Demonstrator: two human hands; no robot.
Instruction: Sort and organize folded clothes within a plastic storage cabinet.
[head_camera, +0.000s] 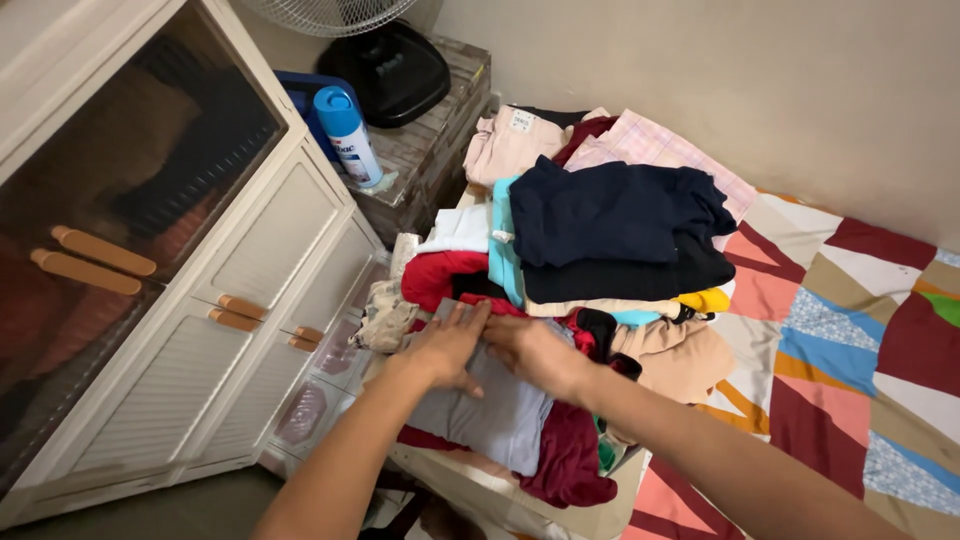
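Both hands flat now: left hand (447, 345) and right hand (532, 350) press open-palmed, fingers spread, gripping nothing, on the grey garment (490, 410). It tops the clothes pile (600, 230), just right of the white cabinet (250, 300).

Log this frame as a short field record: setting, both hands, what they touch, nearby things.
Setting: patchwork bedspread beside a white louvred cabinet
Left hand: flat, palm down on grey garment
Right hand: flat on the same garment, touching the left
Beneath: maroon cloth
Behind: clothes pile topped by navy garment
Corner: blue-capped spray can, fan base
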